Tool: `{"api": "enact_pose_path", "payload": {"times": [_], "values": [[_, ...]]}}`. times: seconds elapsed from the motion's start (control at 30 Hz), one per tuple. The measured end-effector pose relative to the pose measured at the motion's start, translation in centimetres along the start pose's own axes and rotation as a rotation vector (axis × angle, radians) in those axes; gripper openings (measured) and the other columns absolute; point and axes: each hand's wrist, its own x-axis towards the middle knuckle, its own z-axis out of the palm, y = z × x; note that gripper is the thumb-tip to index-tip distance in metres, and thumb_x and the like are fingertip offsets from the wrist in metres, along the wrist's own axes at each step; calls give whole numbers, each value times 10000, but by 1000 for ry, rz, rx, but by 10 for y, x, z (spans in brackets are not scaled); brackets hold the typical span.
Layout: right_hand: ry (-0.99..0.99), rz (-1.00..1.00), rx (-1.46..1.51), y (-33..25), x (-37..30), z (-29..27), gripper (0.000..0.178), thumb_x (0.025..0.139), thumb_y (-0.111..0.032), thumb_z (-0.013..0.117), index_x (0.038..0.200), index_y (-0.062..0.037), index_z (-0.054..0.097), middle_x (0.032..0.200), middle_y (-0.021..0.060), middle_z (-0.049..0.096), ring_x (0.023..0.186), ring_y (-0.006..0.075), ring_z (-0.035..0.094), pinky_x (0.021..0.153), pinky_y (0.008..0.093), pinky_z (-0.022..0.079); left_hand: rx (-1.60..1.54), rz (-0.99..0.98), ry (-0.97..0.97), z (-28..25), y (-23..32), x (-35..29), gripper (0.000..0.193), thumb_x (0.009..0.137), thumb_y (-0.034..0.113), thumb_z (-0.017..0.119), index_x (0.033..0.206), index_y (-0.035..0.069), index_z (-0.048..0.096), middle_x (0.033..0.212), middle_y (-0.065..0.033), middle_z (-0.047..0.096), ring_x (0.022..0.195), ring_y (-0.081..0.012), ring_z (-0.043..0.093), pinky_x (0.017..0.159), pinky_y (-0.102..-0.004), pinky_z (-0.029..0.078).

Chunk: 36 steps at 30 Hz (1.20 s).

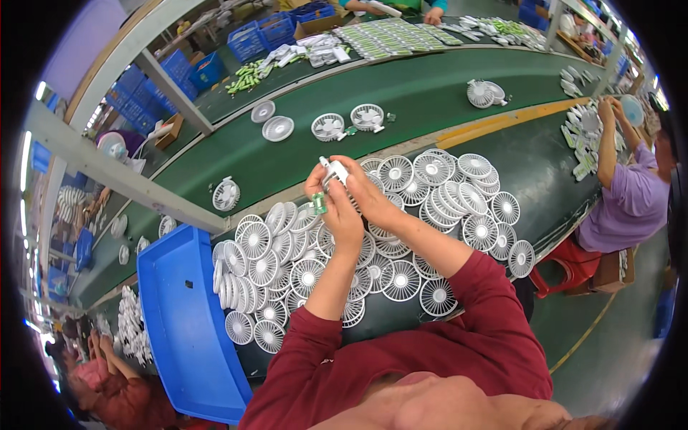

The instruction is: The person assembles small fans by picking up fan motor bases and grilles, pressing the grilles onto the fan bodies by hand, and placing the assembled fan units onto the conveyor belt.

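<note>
- A long green conveyor belt (430, 93) curves across the room, edged by a dark green workbench (545, 165).
- Grey metal frame beams (107, 172) cross at the left.
- Stacked blue crates (258, 36) stand beyond the belt's far edge.
- Green floor (616, 344) with a yellow line lies at the right.

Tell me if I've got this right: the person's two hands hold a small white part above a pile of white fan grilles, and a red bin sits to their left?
Not quite. The bin to the left is blue, not red, as the head view shows. The rest holds: both hands, left and right, hold a small white part above the pile of white fan grilles.
</note>
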Motion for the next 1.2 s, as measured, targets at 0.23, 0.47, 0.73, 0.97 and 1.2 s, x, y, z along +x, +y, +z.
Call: {"api": "enact_pose_path", "payload": {"times": [0.23, 0.47, 0.73, 0.97, 1.2], "values": [[82, 151, -230, 13, 32, -47, 552, 963, -429, 435, 1313, -2, 419, 1278, 159, 500, 1220, 248, 466, 1034, 338, 344, 173, 16, -224, 6, -27, 35, 298, 986, 193, 464, 1227, 26, 414, 1135, -109, 484, 1028, -172, 491, 914, -311, 402], [445, 247, -1128, 53, 59, -248, 670, 834, -479, 641, 1305, -34, 472, 1262, 255, 532, 1129, 407, 531, 952, 449, 433, 634, 72, -557, -30, -38, 60, 414, 852, 198, 616, 1226, 83, 481, 1351, -197, 443, 1277, -404, 357, 1064, -467, 298], [258, 47, -1448, 83, 106, -234, 682, 745, -387, 739, 1315, -109, 491, 1268, 318, 484, 1175, 465, 474, 971, 492, 423, 922, 25, -662, -61, -31, 12, 380, 853, 238, 628, 1202, 118, 534, 1358, -160, 446, 1293, -376, 378, 1039, -491, 310], [93, 457, -1451, 125, 147, -200, 805, 657, -481, 769, 1364, -267, 448, 1336, 196, 466, 1185, 424, 488, 902, 586, 429, 1017, 106, -649, -56, -31, 1, 370, 835, 201, 642, 1182, 114, 546, 1272, -137, 530, 1226, -356, 463, 967, -466, 391], [263, -5, -1147, 129, 169, -178, 794, 639, -485, 784, 1309, -162, 506, 1259, 201, 526, 1137, 394, 524, 895, 512, 463, 1023, 122, -590, -59, -29, -2, 440, 838, 208, 640, 1238, 83, 506, 1242, -112, 549, 1205, -321, 487, 959, -438, 390]]}}
